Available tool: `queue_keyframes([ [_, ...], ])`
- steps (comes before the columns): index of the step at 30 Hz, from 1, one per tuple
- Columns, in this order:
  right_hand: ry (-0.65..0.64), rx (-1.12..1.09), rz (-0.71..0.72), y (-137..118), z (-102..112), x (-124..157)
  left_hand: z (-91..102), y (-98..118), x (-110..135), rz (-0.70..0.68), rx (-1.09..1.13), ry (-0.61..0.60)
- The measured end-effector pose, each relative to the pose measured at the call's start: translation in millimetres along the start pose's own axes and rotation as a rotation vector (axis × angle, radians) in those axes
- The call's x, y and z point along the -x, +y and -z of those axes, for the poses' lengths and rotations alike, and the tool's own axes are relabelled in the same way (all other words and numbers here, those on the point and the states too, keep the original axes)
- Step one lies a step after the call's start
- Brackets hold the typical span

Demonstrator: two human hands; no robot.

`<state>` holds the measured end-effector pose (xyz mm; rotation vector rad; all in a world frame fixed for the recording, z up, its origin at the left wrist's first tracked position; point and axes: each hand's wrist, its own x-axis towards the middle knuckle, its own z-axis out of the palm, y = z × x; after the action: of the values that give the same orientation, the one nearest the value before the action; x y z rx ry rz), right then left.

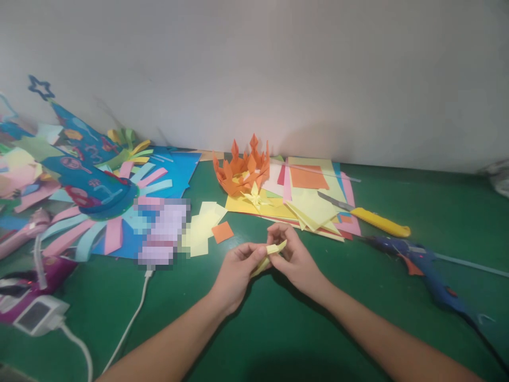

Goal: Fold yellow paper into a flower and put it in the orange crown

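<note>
Between my two hands is a small folded piece of pale yellow paper (274, 249). My left hand (239, 271) pinches it between thumb and fingers from the left. From the right, my right hand (296, 262) grips its other side, fingers curled behind it. Parts of the paper are hidden by my fingers. Beyond my hands stands an orange folded-paper crown (238, 178), with a yellow paper star flower (256, 197) at its front. A small orange paper square (222, 232) lies just past my left hand, beside several pale yellow squares (201, 241).
At right lie a yellow utility knife (379, 220), blade exposed, and a blue glue gun (431, 276) with its cord. Coloured sheets (318, 212) are stacked behind. Decorated blue cone hats (95, 185) crowd the left, near a pixelated device (165, 233), cable and white plug (42, 315).
</note>
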<state>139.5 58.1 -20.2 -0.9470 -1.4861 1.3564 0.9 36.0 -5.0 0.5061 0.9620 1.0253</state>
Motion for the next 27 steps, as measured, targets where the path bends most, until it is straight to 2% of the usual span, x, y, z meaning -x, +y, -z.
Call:
queue_keyframes([
  [9,0.008,0.011,0.006,-0.3,-0.8,0.8,-1.3,-0.7,-1.1,-0.041,-0.081,0.003],
  [19,0.024,0.027,-0.008,-4.0,-0.4,-0.1,-2.8,-1.1,-1.1,-0.060,0.001,0.011],
  [27,0.039,0.073,0.073,-2.8,3.4,0.4,-2.6,-1.2,-1.4,-0.068,-0.012,0.006],
])
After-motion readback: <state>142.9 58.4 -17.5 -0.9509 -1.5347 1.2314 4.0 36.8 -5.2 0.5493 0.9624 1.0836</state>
